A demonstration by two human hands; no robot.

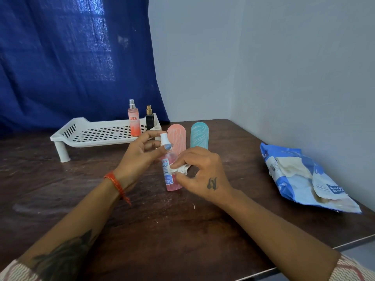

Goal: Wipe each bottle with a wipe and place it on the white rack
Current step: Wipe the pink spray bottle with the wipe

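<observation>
A dark wooden table (pixel 81 199) fills the near and middle ground, with a blue curtain (pixel 71 57) hanging at far left and pale walls behind and to the right. The white rack (pixel 97 134) stands on short legs at the far left of the table; two bottles already stand at its right end, an orange spray bottle (pixel 134 120) and, just beside it, a smaller black bottle (pixel 149 118). At the right edge lies a blue wipe packet (pixel 304 177), its flap open. Near the centre, just right of the rack, a pink case (pixel 179 136) and a teal case (pixel 199 134) stand upright side by side. In front of them the left hand (pixel 140 157) pinches the white cap end of a pink bottle (pixel 169 175), holding it upright with its base at or just above the tabletop, while the right hand (pixel 203 173) curls around a crumpled white wipe (pixel 180 169) pressed against the label. The step looks like wiping, with placing yet to come. The grip near the cap is narrow, so a firm rub could twist the bottle loose or press the sprayer; a tipped bottle could knock the two cases behind it.
</observation>
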